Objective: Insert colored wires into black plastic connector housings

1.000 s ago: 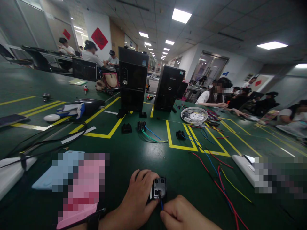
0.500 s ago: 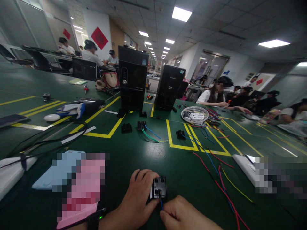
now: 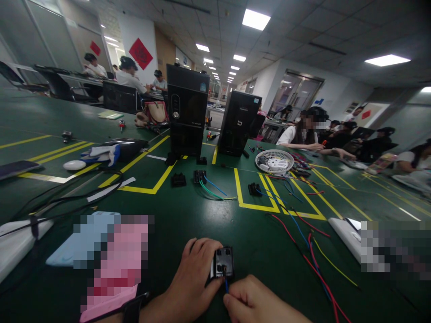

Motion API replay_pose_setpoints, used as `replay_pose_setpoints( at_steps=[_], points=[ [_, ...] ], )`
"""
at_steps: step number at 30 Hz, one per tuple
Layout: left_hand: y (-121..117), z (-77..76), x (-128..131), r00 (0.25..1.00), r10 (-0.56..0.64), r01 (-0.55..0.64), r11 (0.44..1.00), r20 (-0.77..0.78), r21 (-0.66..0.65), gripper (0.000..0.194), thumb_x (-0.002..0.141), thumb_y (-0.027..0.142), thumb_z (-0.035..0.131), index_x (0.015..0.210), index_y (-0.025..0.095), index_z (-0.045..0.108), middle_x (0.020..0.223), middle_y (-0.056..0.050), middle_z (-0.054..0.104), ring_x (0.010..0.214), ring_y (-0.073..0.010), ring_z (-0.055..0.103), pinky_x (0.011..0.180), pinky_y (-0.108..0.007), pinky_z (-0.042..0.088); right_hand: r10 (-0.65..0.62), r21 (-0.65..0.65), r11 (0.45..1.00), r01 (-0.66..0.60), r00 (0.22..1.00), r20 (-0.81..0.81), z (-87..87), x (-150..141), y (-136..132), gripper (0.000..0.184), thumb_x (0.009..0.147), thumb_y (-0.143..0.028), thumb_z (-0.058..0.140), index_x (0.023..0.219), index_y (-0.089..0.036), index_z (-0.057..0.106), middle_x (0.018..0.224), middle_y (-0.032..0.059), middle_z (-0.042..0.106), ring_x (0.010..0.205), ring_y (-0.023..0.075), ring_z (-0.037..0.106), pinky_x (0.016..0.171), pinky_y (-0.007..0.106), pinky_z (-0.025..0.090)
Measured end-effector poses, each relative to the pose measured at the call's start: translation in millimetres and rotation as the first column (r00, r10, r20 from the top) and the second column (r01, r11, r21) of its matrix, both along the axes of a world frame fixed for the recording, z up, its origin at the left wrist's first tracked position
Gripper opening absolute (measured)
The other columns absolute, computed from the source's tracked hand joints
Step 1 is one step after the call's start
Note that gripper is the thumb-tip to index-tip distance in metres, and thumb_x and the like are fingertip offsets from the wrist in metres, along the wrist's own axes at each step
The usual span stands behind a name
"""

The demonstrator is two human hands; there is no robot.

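Note:
My left hand [image 3: 191, 276] is wrapped around a small black socket module [image 3: 222, 263] standing upright on the green table [image 3: 208, 220] near its front edge. My right hand [image 3: 251, 301] is closed in a pinch on a short blue wire [image 3: 226, 284] whose end sits at the module's lower face. A dark watch band [image 3: 133, 307] shows on my left wrist.
Loose red, blue and yellow wires [image 3: 313, 251] lie to the right. More black modules [image 3: 178, 180] with wires sit mid-table, behind them two black computer towers [image 3: 186, 116] and a white fan grille [image 3: 274, 161]. Black cables [image 3: 67, 193] run at left. Other people sit at far tables.

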State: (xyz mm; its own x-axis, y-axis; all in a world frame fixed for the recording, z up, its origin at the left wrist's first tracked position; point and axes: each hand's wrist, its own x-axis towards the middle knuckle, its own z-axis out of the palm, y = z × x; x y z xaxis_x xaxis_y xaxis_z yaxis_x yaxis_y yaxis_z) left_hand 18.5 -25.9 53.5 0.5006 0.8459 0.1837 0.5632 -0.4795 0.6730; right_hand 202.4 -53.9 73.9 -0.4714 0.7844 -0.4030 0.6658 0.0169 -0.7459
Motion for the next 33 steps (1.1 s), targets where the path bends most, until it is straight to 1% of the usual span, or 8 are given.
replay_pose_setpoints(
  at_steps=[5, 12, 17, 21, 24, 26, 30, 33],
  points=[
    [0, -3.0, -1, 1.0, 0.01, -0.011, 1.0, 0.01, 0.018, 0.047, 0.074, 0.009, 0.053, 0.117, 0.026, 0.042, 0.117, -0.002, 0.056, 0.113, -0.0249, 0.046, 0.104, -0.05, 0.023, 0.034, 0.109, 0.993, -0.039, 0.998, 0.052, -3.4, -3, -1, 0.032, 0.085, -0.015, 0.048, 0.06, -0.015, 0.067, 0.049, -0.0046, 0.05, 0.044, 0.0053, 0.044, 0.041, 0.014, 0.026],
    [-2, -4.3, -2, 1.0, 0.018, -0.019, 0.999, 0.023, 0.04, 0.051, 0.071, 0.006, 0.053, 0.117, 0.025, 0.041, 0.115, -0.003, 0.056, 0.111, -0.0247, 0.048, 0.103, -0.049, 0.025, 0.003, 0.147, 0.989, 0.019, 0.989, -0.149, -8.7, -4, -1, 0.035, 0.084, -0.027, 0.044, 0.052, -0.017, 0.054, 0.043, -0.0053, 0.042, 0.038, 0.0064, 0.04, 0.039, 0.015, 0.025],
    [-1, -4.1, -2, 1.0, 0.007, -0.007, 1.0, 0.021, 0.029, 0.05, 0.072, 0.008, 0.052, 0.118, 0.025, 0.041, 0.117, -0.005, 0.056, 0.112, -0.0263, 0.048, 0.104, -0.051, 0.025, 0.076, 0.282, 0.954, -0.101, 0.992, 0.098, -12.8, -2, 0, 0.033, 0.077, -0.02, 0.049, 0.048, -0.018, 0.033, 0.044, -0.0076, 0.023, 0.039, 0.0054, 0.023, 0.041, 0.022, 0.013],
    [-1, -5.3, -2, 0.999, 0.004, -0.006, 0.999, 0.035, 0.044, 0.051, 0.074, 0.009, 0.052, 0.12, 0.026, 0.04, 0.118, -0.004, 0.056, 0.113, -0.0266, 0.049, 0.104, -0.052, 0.026, 0.104, 0.312, 0.931, -0.188, 0.958, 0.268, -13.9, -1, 0, 0.031, 0.08, -0.021, 0.049, 0.051, -0.017, 0.039, 0.046, -0.0064, 0.028, 0.041, 0.0061, 0.021, 0.044, 0.025, 0.013],
    [-1, -6.7, -1, 0.999, 0.017, -0.019, 0.999, 0.035, 0.048, 0.053, 0.073, 0.007, 0.053, 0.12, 0.027, 0.04, 0.118, -0.003, 0.056, 0.114, -0.0261, 0.049, 0.105, -0.052, 0.025, 0.096, 0.323, 0.924, -0.203, 0.943, 0.319, -14.3, -2, -1, 0.03, 0.08, -0.024, 0.051, 0.052, -0.017, 0.044, 0.045, -0.0053, 0.035, 0.042, 0.0066, 0.021, 0.044, 0.026, 0.013],
    [-1, -7.6, -1, 0.999, 0.02, -0.021, 0.999, 0.028, 0.044, 0.053, 0.073, 0.007, 0.054, 0.12, 0.026, 0.04, 0.118, -0.004, 0.056, 0.114, -0.0262, 0.049, 0.105, -0.052, 0.024, 0.085, 0.3, 0.938, -0.175, 0.954, 0.288, -11.6, -2, -1, 0.03, 0.081, -0.025, 0.052, 0.052, -0.017, 0.048, 0.045, -0.0052, 0.039, 0.042, 0.0063, 0.024, 0.044, 0.025, 0.014],
    [-1, -10.2, -3, 1.0, 0.01, -0.011, 0.999, 0.017, 0.05, 0.05, 0.075, 0.008, 0.054, 0.12, 0.026, 0.039, 0.118, -0.005, 0.055, 0.114, -0.0266, 0.048, 0.105, -0.052, 0.024, 0.045, 0.193, 0.979, -0.063, 0.994, 0.1, 1.0, 1, 1, 0.03, 0.083, -0.027, 0.054, 0.056, -0.017, 0.051, 0.049, -0.0051, 0.048, 0.045, 0.0063, 0.039, 0.044, 0.019, 0.021],
    [-1, -11.7, -4, 1.0, 0.001, -0.003, 0.998, 0.027, 0.068, 0.05, 0.077, 0.008, 0.054, 0.12, 0.026, 0.038, 0.118, -0.005, 0.055, 0.114, -0.0264, 0.048, 0.104, -0.052, 0.024, -0.052, 0.003, 0.999, 0.052, 0.997, -0.057, 6.9, 8, 5, 0.03, 0.088, -0.036, 0.051, 0.064, -0.018, 0.051, 0.052, -0.0042, 0.053, 0.045, 0.0084, 0.047, 0.043, 0.017, 0.03]
  ],
)
